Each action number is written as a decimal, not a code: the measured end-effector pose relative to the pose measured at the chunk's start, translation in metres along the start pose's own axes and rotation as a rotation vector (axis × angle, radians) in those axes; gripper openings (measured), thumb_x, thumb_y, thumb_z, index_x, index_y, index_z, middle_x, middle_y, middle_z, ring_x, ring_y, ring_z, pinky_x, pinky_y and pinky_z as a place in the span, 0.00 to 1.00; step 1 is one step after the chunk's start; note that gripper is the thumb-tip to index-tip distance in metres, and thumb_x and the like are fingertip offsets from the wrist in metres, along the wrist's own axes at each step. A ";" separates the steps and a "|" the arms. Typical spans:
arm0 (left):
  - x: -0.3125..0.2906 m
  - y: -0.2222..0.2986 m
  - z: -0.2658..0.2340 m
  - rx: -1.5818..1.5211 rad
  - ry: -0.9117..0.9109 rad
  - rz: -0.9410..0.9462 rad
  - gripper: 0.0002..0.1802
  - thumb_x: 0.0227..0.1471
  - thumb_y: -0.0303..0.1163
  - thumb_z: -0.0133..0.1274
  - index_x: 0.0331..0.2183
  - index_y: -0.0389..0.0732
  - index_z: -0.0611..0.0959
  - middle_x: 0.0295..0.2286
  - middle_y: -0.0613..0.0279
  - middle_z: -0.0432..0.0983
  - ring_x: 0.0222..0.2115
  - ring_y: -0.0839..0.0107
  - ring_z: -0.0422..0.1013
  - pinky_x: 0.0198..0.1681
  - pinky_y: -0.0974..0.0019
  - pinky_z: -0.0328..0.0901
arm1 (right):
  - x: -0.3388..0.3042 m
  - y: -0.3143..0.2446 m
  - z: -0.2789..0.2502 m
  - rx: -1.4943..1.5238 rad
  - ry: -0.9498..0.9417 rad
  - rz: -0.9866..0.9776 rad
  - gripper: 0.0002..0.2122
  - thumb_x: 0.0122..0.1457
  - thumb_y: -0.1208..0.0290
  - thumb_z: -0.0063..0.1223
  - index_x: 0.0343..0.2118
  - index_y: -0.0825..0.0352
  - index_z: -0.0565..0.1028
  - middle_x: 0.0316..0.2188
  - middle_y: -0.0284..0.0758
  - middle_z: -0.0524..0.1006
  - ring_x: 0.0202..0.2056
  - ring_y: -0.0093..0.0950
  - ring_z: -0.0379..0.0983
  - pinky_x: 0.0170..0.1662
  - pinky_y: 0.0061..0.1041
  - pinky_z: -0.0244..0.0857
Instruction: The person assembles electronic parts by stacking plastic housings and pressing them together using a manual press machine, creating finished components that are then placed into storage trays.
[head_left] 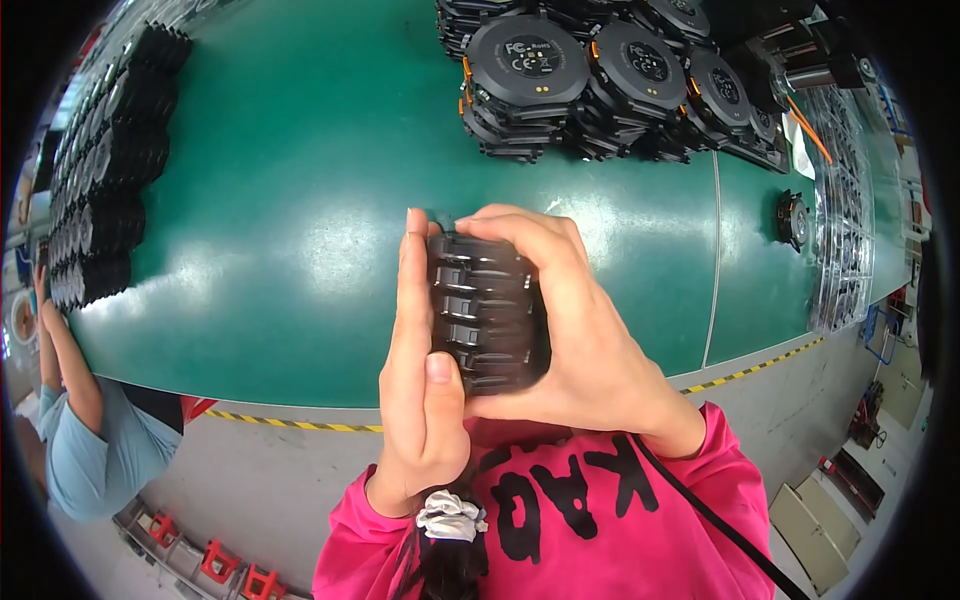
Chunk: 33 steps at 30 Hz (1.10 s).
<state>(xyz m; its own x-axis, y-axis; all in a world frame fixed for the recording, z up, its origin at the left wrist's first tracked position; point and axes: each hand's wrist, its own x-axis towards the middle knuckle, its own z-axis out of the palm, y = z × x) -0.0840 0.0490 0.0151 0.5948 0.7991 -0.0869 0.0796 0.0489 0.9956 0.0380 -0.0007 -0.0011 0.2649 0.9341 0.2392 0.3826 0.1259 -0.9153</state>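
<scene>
Between my palms, above the near part of the green table, is a stack of black smartwatch cases (482, 310), seen edge-on with their lugs showing. My left hand (412, 340) presses flat along its left side, fingers straight and thumb bent against the near end. Around the right side and the far end curls my right hand (580, 320), its fingertips at the far top corner. Beyond my hands, several piles of smartwatches (530, 65) lie back up, with round dark backs and orange side buttons. The case faces in my grip are partly hidden and slightly blurred.
Rows of stacked black parts (115, 160) line the table's (290, 200) left side. A lone watch (793, 220) sits at right, beside clear plastic trays (842, 220). An orange stick-like tool (810, 130) lies near the far right. Another person (105, 440) in light blue stands at left.
</scene>
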 end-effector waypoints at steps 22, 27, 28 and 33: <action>-0.001 0.001 0.000 -0.092 0.003 -0.038 0.46 0.58 0.53 0.40 0.62 0.26 0.47 0.64 0.44 0.41 0.63 0.57 0.48 0.63 0.60 0.48 | -0.002 0.000 0.000 -0.073 0.018 0.010 0.42 0.30 0.74 0.72 0.53 0.69 0.62 0.49 0.42 0.70 0.48 0.40 0.67 0.50 0.35 0.64; 0.000 -0.007 -0.006 -0.033 0.002 0.016 0.44 0.58 0.51 0.40 0.62 0.27 0.49 0.63 0.43 0.42 0.63 0.56 0.48 0.64 0.58 0.46 | -0.002 0.001 0.000 -0.089 0.024 -0.028 0.42 0.30 0.72 0.73 0.53 0.70 0.63 0.49 0.42 0.70 0.48 0.41 0.67 0.50 0.35 0.63; 0.000 -0.021 -0.016 -0.089 -0.108 0.107 0.42 0.58 0.43 0.39 0.62 0.26 0.46 0.64 0.42 0.39 0.64 0.54 0.44 0.65 0.57 0.43 | -0.002 0.001 -0.001 -0.107 0.022 -0.052 0.42 0.30 0.72 0.73 0.53 0.71 0.63 0.49 0.43 0.70 0.48 0.41 0.67 0.50 0.36 0.63; -0.002 -0.016 -0.039 -0.108 -0.287 0.078 0.43 0.52 0.20 0.47 0.63 0.31 0.43 0.62 0.40 0.47 0.61 0.53 0.52 0.61 0.57 0.51 | 0.002 0.004 -0.002 -0.465 0.067 -0.452 0.33 0.42 0.72 0.67 0.51 0.72 0.64 0.50 0.48 0.69 0.48 0.44 0.67 0.49 0.37 0.66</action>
<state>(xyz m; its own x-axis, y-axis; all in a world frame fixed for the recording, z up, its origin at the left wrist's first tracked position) -0.1173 0.0699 0.0002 0.7986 0.6019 -0.0008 -0.0516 0.0698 0.9962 0.0423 0.0011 -0.0037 0.0368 0.7980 0.6015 0.8085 0.3300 -0.4873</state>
